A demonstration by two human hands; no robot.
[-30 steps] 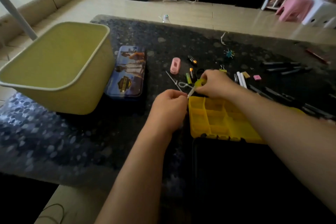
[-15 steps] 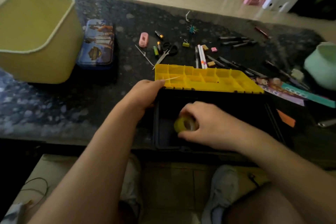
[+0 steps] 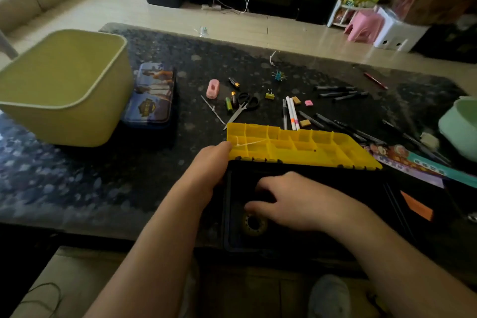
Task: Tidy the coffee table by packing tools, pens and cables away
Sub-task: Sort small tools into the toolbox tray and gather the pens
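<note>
The thin white plastic cable tie (image 3: 249, 143) lies across the left end of the yellow plastic tray with little boxes (image 3: 322, 147), which sits on the dark speckled desk (image 3: 103, 183). The left hand (image 3: 207, 165) has its fingertips right at the tie's left end. The fingers are hidden behind the hand, so I cannot tell if the grip pinches the tie or only touches it. The tie looks springy and sits over the little walls, not down in one box. If the hand pulls away fast, the tie may flick out onto the desk.

To the right, the round yellowish roll of tape (image 3: 254, 226) lies flat in the black plastic toolbox (image 3: 374, 188). The right hand (image 3: 302, 201) hovers just over it, fingers loose and apart, holding nothing. It could bump the roll when it lifts out.
</note>
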